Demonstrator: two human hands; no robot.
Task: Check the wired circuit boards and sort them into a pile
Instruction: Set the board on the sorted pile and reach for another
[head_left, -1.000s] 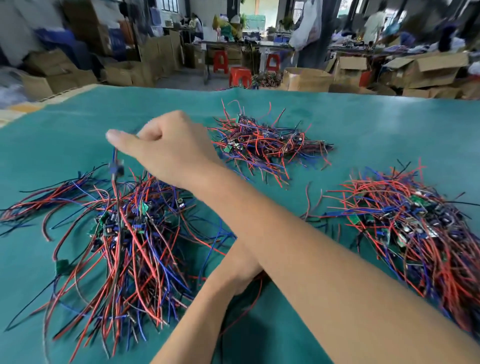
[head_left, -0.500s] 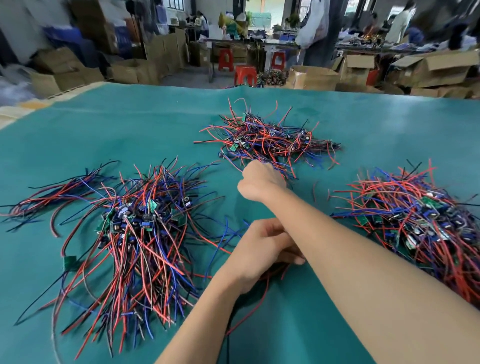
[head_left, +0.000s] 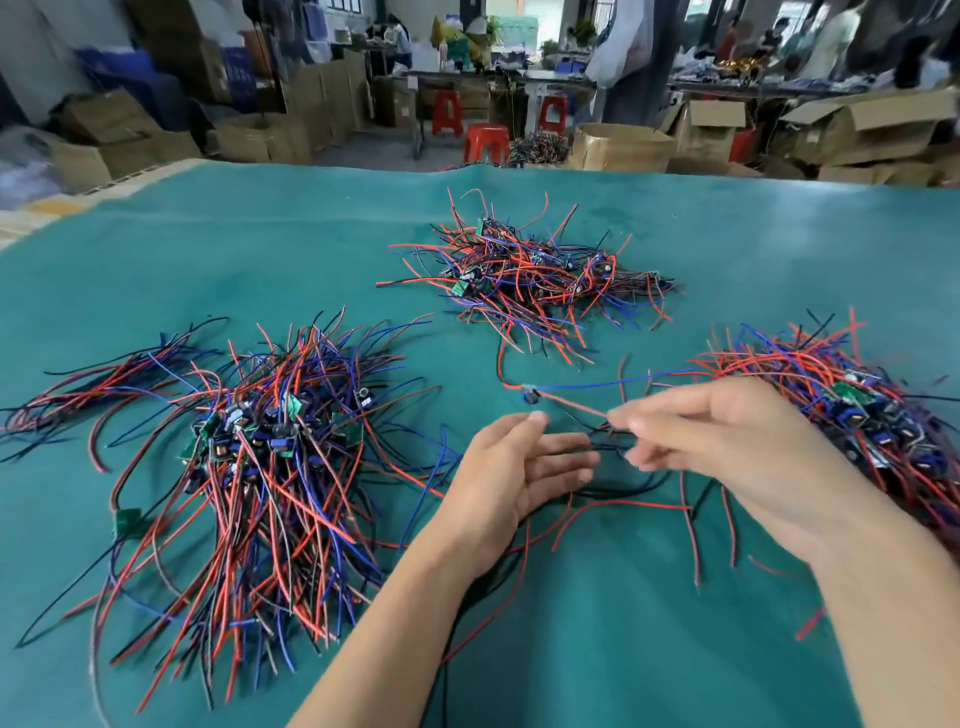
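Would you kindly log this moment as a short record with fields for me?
surface: teal mat
piles: left pile, far pile, right pile
left hand: open, palm up, wires lying across it
right hand: pinches a red wire
loose board: on the mat between the piles, wires attached
backdrop: cardboard boxes, red stools

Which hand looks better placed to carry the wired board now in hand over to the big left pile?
Probably the left hand: it lies open beside the left pile, while the right hand pinches the board's wires nearer the right pile.
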